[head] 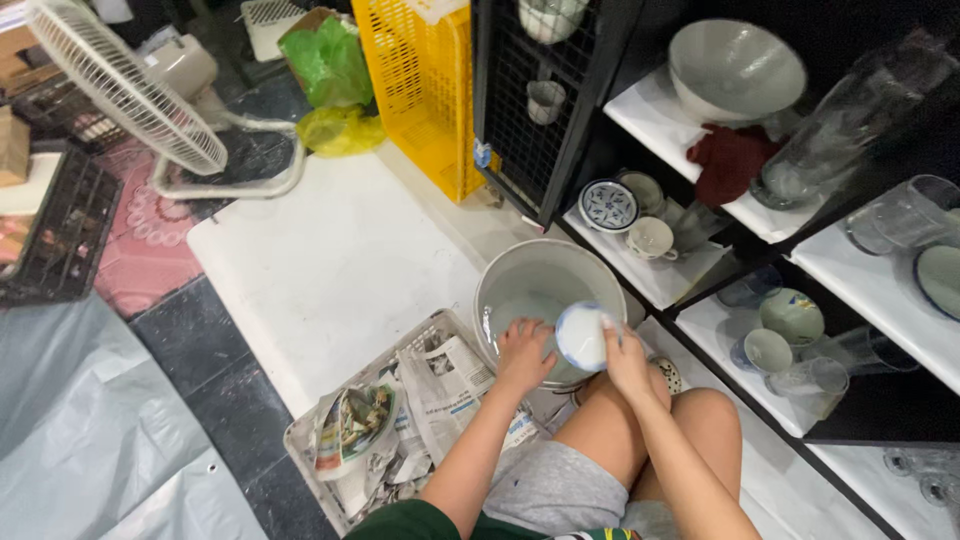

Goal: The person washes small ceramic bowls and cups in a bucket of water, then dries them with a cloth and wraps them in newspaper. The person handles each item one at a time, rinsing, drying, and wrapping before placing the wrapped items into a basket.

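In the head view, a small white bowl [582, 336] with a blue rim is held over the grey bucket [520, 275], tipped on its side. The right hand [627, 355] is closed around its right edge, while the left hand [524, 350] is laid with spread fingers at the bowl's nine o'clock, on the bucket's rim; whether it touches the bowl cannot be told. Cloudy water is seen inside the bucket. At the bucket's seven o'clock, a grey crate [300, 440] lined with crumpled newspaper [440, 390] is set. At two o'clock, shelves [690, 275] stocked with bowls, cups and glasses are found. A white fan [125, 85] is placed at ten o'clock.
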